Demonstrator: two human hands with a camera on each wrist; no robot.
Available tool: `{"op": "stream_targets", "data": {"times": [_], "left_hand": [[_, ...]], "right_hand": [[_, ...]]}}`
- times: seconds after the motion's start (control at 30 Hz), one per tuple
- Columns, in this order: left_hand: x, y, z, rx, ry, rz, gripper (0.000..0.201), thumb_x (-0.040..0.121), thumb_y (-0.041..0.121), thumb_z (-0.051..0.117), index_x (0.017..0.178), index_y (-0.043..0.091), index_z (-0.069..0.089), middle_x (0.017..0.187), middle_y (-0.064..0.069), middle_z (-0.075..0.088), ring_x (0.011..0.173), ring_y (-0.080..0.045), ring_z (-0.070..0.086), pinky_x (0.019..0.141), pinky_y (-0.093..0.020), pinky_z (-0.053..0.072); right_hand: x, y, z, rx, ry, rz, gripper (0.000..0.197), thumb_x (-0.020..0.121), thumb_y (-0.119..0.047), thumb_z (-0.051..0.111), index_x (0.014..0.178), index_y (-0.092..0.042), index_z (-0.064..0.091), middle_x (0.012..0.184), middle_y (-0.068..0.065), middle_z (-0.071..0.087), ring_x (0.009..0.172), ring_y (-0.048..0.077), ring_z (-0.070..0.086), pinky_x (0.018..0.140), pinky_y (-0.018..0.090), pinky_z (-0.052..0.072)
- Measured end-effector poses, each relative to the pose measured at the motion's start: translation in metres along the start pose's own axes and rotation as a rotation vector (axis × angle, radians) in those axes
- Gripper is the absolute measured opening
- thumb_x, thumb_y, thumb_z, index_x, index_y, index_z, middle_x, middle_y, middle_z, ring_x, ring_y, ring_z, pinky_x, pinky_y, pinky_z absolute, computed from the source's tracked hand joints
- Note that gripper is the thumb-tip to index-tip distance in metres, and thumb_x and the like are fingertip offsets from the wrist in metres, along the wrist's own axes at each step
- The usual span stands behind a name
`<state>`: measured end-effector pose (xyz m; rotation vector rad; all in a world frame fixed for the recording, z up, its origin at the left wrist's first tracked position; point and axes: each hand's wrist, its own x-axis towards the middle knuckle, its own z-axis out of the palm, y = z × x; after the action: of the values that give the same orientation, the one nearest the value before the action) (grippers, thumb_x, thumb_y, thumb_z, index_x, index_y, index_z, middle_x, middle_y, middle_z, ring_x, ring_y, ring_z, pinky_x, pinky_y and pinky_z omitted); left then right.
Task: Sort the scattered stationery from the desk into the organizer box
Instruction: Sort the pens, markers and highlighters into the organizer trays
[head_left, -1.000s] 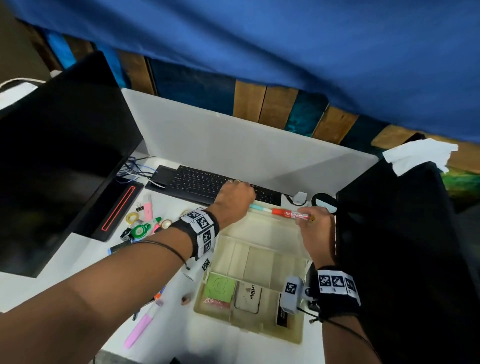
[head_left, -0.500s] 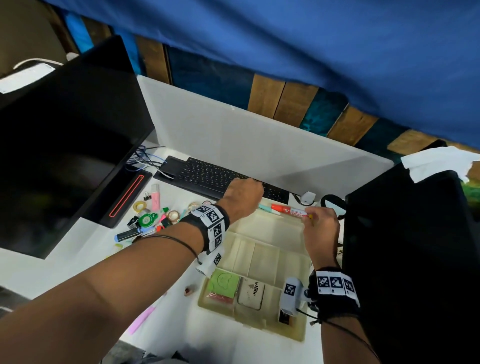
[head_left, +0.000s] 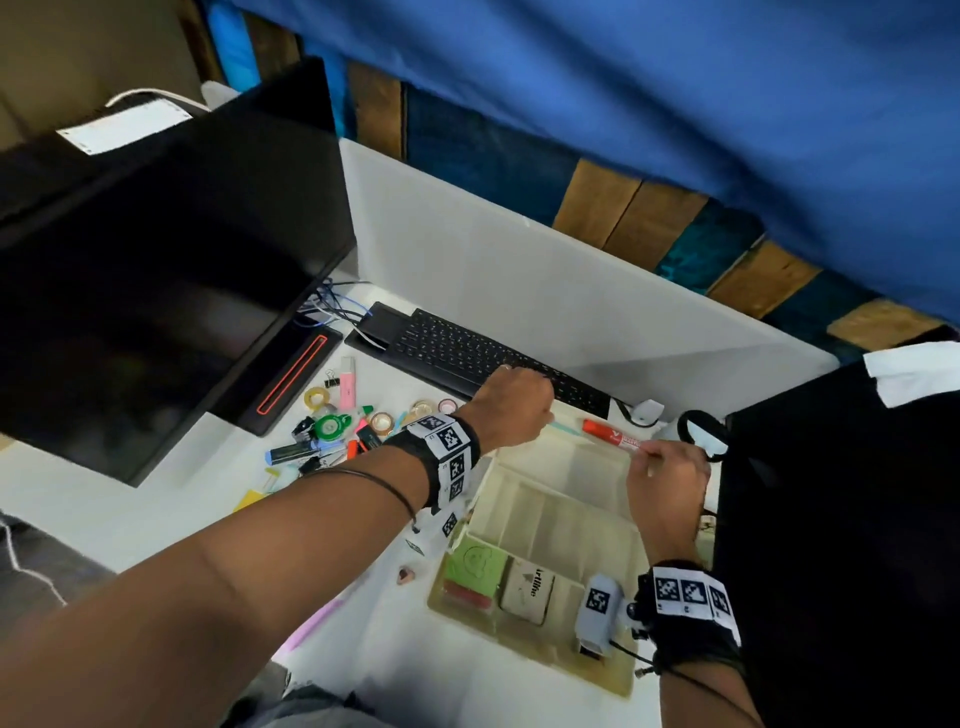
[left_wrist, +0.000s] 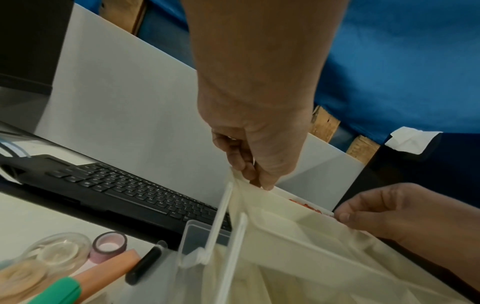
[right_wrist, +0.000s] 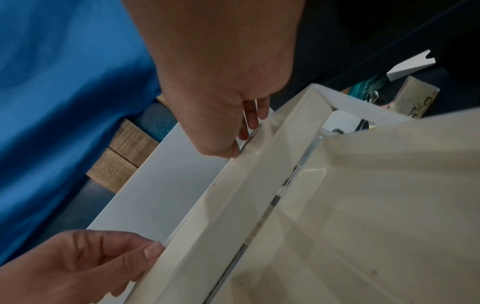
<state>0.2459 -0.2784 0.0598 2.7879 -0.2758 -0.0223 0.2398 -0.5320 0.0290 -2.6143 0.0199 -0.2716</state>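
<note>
A cream organizer box (head_left: 524, 649) with several compartments lies open on the white desk. My left hand (head_left: 545, 415) grips the end of a thin teal pen (head_left: 563, 429) over the box's far rim. My right hand (head_left: 643, 457) pinches the white end of a red-and-white marker (head_left: 608, 439), which lies in line with the pen. In the left wrist view my left hand (left_wrist: 249, 172) curls at the box (left_wrist: 311, 246) corner. The right wrist view has my right hand (right_wrist: 244, 133) pinching at the box (right_wrist: 363, 205) rim. Loose stationery (head_left: 337, 428) is scattered left of the box.
A black keyboard (head_left: 467, 358) lies just behind the box and a dark monitor (head_left: 156, 260) stands at the left. A black bag (head_left: 831, 519) crowds the box's right side. Green sticky notes (head_left: 475, 564) and an eraser (head_left: 530, 590) sit in the near compartments.
The head view has swung left and down, bringing more of the scattered stationery into sight. Both hands keep their hold on the pen and marker at the box's far rim.
</note>
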Motion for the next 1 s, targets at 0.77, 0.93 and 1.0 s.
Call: {"op": "stream_targets", "data": {"times": [0.77,0.93,1.0], "left_hand": [[-0.129,-0.134,-0.023,-0.357,0.106,-0.314,0.026,0.098,0.021,0.058,0.121,0.013,0.066,0.117,-0.009,0.056,0.107,-0.026,0.060,0.088,-0.038,0.052],[-0.207,-0.210,0.004,-0.207,-0.092,-0.632,0.038,0.087,0.012,0.061,0.125,0.016,0.063,0.122,-0.011,0.057,0.112,-0.033,0.061,0.093,-0.044,0.056],[-0.229,-0.223,0.009,-0.177,-0.144,-0.664,0.039,0.085,0.012,0.063,0.125,0.012,0.063,0.123,-0.014,0.056,0.113,-0.036,0.058,0.090,-0.044,0.055]], "right_hand": [[-0.047,-0.148,0.032,0.137,-0.181,-0.338,0.017,0.092,-0.005,0.069,0.106,-0.015,0.072,0.106,0.001,0.063,0.106,0.029,0.060,0.100,0.041,0.047],[-0.073,-0.219,0.083,0.195,-0.443,-0.441,0.009,0.096,-0.010,0.066,0.101,-0.016,0.072,0.101,-0.001,0.062,0.087,0.017,0.063,0.082,0.035,0.055],[-0.083,-0.239,0.113,0.135,-0.572,-0.475,0.013,0.096,-0.014,0.067,0.108,-0.014,0.072,0.103,0.000,0.060,0.092,0.019,0.063,0.086,0.031,0.052]]}}
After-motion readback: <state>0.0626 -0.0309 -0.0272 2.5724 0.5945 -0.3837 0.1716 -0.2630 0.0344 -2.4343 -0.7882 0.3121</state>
